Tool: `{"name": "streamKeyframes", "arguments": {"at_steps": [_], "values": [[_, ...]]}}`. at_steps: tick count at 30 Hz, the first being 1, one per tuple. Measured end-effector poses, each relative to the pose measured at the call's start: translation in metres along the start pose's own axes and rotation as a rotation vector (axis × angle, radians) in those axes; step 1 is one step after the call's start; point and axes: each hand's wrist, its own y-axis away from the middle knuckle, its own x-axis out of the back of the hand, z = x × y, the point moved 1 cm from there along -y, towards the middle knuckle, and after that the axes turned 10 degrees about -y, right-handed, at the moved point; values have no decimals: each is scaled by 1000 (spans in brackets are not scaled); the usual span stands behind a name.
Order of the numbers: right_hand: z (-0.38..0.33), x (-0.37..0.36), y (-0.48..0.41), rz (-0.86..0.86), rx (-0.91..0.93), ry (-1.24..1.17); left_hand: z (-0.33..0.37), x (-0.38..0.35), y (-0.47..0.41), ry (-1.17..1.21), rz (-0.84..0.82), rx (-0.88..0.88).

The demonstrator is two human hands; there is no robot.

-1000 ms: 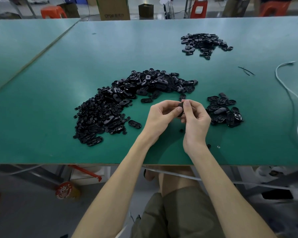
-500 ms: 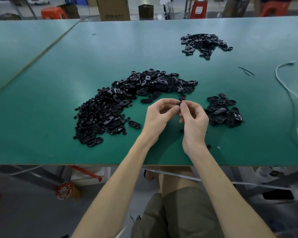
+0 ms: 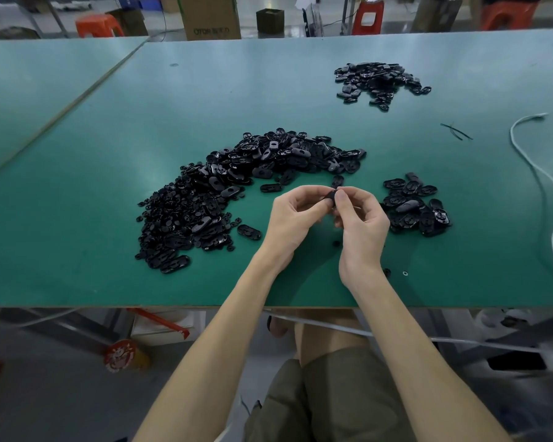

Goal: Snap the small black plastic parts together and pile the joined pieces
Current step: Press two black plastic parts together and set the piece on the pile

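Both hands meet above the green table (image 3: 93, 193), close to its near edge. My left hand (image 3: 292, 218) and my right hand (image 3: 359, 224) pinch one small black plastic part (image 3: 330, 196) between their fingertips; most of it is hidden by the fingers. A large curved heap of loose black parts (image 3: 237, 186) spreads to the left and behind the hands. A small pile of oval black pieces (image 3: 414, 205) lies just right of my right hand. Another pile of black parts (image 3: 379, 81) sits far back on the right.
A white cable (image 3: 540, 173) snakes along the table's right side. Thin black strips (image 3: 455, 131) lie near it. A few stray parts (image 3: 387, 272) sit by the near edge. Orange stools (image 3: 98, 25) and a cardboard box (image 3: 209, 15) stand beyond the table.
The hands stay together in the same spot. Their fingers have shifted on the part, which shows more between the fingertips than half a second ago.
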Motion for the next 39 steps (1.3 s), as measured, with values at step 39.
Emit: {"name": "streamKeyframes", "arguments": {"at_steps": [39], "values": [[7, -1, -4, 18, 4, 119, 16, -11, -6, -233, 122, -148]]}}
